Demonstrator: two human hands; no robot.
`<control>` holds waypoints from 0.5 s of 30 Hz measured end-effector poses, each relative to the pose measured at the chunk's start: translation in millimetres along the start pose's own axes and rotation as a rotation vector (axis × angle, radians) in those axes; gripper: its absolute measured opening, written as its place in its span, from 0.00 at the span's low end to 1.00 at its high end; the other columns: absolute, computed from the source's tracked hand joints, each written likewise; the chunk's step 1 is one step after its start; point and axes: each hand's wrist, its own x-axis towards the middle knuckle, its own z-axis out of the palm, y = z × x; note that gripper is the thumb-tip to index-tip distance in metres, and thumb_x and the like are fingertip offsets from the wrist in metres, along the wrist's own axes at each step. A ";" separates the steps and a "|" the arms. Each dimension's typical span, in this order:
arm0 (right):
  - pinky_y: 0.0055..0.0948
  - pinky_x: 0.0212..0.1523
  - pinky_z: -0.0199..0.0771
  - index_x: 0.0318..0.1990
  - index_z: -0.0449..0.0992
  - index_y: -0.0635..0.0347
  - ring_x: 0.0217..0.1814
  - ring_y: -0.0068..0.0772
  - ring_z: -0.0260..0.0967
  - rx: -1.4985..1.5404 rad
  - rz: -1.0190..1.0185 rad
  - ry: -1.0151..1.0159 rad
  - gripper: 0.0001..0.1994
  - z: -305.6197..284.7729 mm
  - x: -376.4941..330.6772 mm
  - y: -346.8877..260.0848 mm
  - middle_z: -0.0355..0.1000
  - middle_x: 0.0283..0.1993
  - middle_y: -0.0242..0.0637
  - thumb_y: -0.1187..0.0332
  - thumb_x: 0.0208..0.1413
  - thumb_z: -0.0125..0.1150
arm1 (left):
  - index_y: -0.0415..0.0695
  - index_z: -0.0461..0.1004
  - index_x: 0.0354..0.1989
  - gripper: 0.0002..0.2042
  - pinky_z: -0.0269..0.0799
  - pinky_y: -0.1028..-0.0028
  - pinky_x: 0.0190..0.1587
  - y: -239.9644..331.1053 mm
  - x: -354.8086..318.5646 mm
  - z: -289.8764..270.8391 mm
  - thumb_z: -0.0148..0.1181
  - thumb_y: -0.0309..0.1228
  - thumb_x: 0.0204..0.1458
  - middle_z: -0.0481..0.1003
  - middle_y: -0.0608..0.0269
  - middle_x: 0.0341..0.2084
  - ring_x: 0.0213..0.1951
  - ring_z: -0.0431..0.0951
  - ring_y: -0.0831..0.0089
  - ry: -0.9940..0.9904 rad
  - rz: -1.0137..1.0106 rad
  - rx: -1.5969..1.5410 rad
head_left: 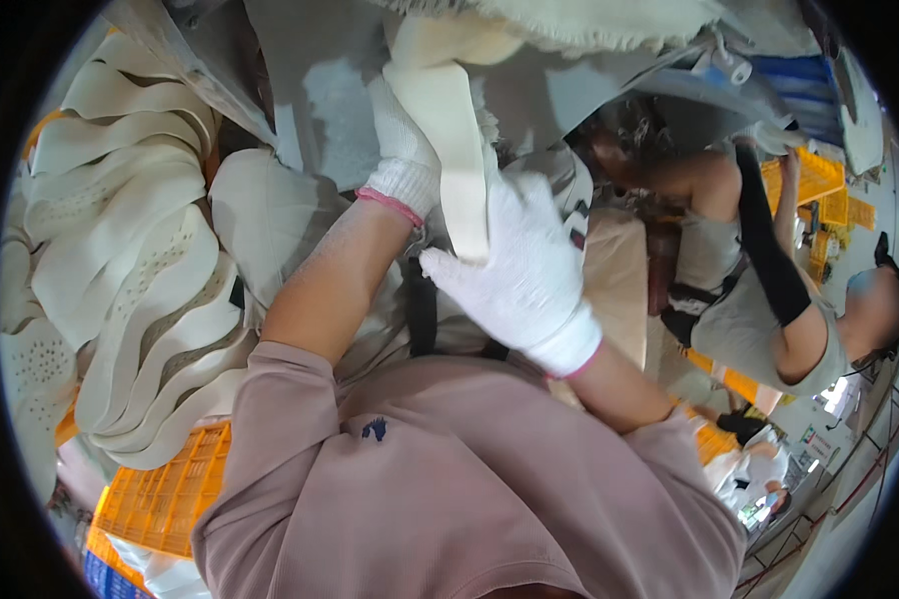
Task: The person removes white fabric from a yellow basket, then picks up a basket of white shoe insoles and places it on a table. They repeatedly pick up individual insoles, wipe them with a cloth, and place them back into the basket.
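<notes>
A cream foam insole (459, 165) stands on edge between my hands, its narrow side facing up. My left hand (405, 150), in a white knit glove with a pink cuff, grips it from the left; the fingertips are hidden behind it. Around its near end closes my right hand (529, 265), also gloved in white, with the thumb out to the left and the fingers along the right side. The far end of the insole reaches a pale, rounded part (459, 42) beneath a ragged, fuzzy white edge (609, 25).
Many cream insoles, some perforated, are stacked in a pile (135, 230) on my left above an orange crate (165, 489). Grey sheeting (320, 110) hangs ahead. On the right sits a co-worker (769, 329) with a black sleeve, near more orange crates (804, 175).
</notes>
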 end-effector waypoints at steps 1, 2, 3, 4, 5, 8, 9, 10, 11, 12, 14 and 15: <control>0.53 0.44 0.80 0.52 0.80 0.62 0.48 0.54 0.81 -0.002 0.121 0.001 0.24 5.9 5.7 -0.2 0.81 0.43 0.55 0.55 0.53 0.70 | 0.36 0.76 0.48 0.27 0.85 0.49 0.44 5.2 5.4 -2.7 0.45 0.53 0.68 0.81 0.45 0.34 0.34 0.84 0.48 -0.292 -0.061 -0.240; 0.52 0.43 0.81 0.54 0.80 0.62 0.44 0.56 0.80 -0.003 0.065 -0.017 0.24 8.4 17.9 0.8 0.80 0.41 0.53 0.56 0.54 0.70 | 0.36 0.73 0.56 0.27 0.81 0.50 0.52 12.5 11.1 -0.3 0.42 0.51 0.70 0.79 0.44 0.45 0.44 0.81 0.48 -0.377 0.069 -0.192; 0.51 0.41 0.81 0.55 0.79 0.61 0.39 0.58 0.79 -0.009 0.022 -0.058 0.24 10.7 34.7 4.4 0.79 0.39 0.51 0.56 0.54 0.70 | 0.36 0.70 0.63 0.28 0.77 0.52 0.61 18.5 12.5 -0.9 0.39 0.49 0.72 0.77 0.43 0.55 0.54 0.79 0.48 -0.533 0.204 -0.171; 0.50 0.40 0.81 0.56 0.79 0.61 0.35 0.60 0.77 -0.029 0.004 -0.138 0.24 13.5 50.5 7.7 0.78 0.37 0.48 0.57 0.55 0.70 | 0.38 0.66 0.69 0.28 0.70 0.54 0.69 24.9 15.7 5.2 0.36 0.47 0.74 0.73 0.45 0.64 0.62 0.74 0.49 -0.299 0.342 -0.111; 0.54 0.39 0.81 0.43 0.81 0.62 0.36 0.60 0.81 -0.065 -0.049 -0.093 0.19 19.6 67.4 15.5 0.81 0.32 0.54 0.55 0.55 0.64 | 0.39 0.65 0.71 0.28 0.68 0.55 0.71 26.9 11.2 3.8 0.35 0.47 0.75 0.72 0.46 0.66 0.65 0.73 0.49 -0.154 0.432 -0.043; 0.55 0.40 0.82 0.47 0.82 0.64 0.37 0.63 0.81 -0.148 -0.058 -0.085 0.18 19.7 28.9 9.9 0.82 0.36 0.54 0.59 0.56 0.64 | 0.42 0.70 0.67 0.28 0.73 0.54 0.69 19.7 0.8 12.4 0.37 0.52 0.74 0.77 0.46 0.59 0.60 0.77 0.48 -0.015 0.198 -0.187; 0.51 0.42 0.83 0.55 0.81 0.63 0.38 0.58 0.81 -0.040 0.071 -0.147 0.21 25.0 3.7 20.3 0.83 0.40 0.54 0.61 0.57 0.67 | 0.42 0.72 0.61 0.28 0.77 0.47 0.52 10.6 -7.1 10.9 0.36 0.54 0.74 0.79 0.45 0.49 0.44 0.79 0.45 -0.024 0.164 -0.176; 0.47 0.44 0.83 0.58 0.81 0.63 0.39 0.55 0.81 0.052 0.132 -0.132 0.22 28.9 -23.2 33.9 0.83 0.42 0.54 0.61 0.57 0.68 | 0.42 0.73 0.55 0.30 0.81 0.41 0.34 0.2 -11.0 13.5 0.36 0.57 0.74 0.81 0.44 0.39 0.28 0.80 0.42 0.012 0.058 -0.196; 0.43 0.45 0.83 0.60 0.80 0.63 0.41 0.52 0.81 0.150 0.162 -0.098 0.24 32.9 -49.3 51.8 0.83 0.44 0.54 0.62 0.58 0.69 | 0.42 0.75 0.56 0.30 0.83 0.43 0.44 -11.4 -17.0 11.8 0.36 0.57 0.75 0.82 0.46 0.45 0.38 0.84 0.44 -0.105 0.124 -0.136; 0.40 0.47 0.83 0.62 0.79 0.62 0.42 0.49 0.82 0.243 0.183 -0.041 0.25 35.2 -71.4 71.4 0.83 0.46 0.54 0.63 0.58 0.70 | 0.42 0.75 0.61 0.31 0.81 0.48 0.57 -20.1 -15.3 15.9 0.37 0.57 0.75 0.82 0.49 0.53 0.51 0.84 0.49 -0.091 0.341 -0.179; 0.31 0.54 0.81 0.62 0.79 0.66 0.51 0.36 0.83 0.792 0.498 -0.043 0.25 36.1 -96.2 97.1 0.84 0.49 0.45 0.64 0.59 0.72 | 0.43 0.74 0.66 0.31 0.76 0.57 0.66 -31.1 -10.9 15.9 0.38 0.57 0.75 0.80 0.53 0.60 0.60 0.81 0.56 -0.121 0.194 -0.252; 0.31 0.55 0.81 0.61 0.80 0.67 0.52 0.34 0.82 1.097 0.626 0.027 0.25 36.8 -95.1 104.2 0.84 0.50 0.43 0.64 0.59 0.73 | 0.44 0.74 0.65 0.30 0.76 0.56 0.66 -31.5 -5.0 15.6 0.39 0.57 0.75 0.80 0.53 0.59 0.60 0.80 0.56 -0.065 0.158 -0.241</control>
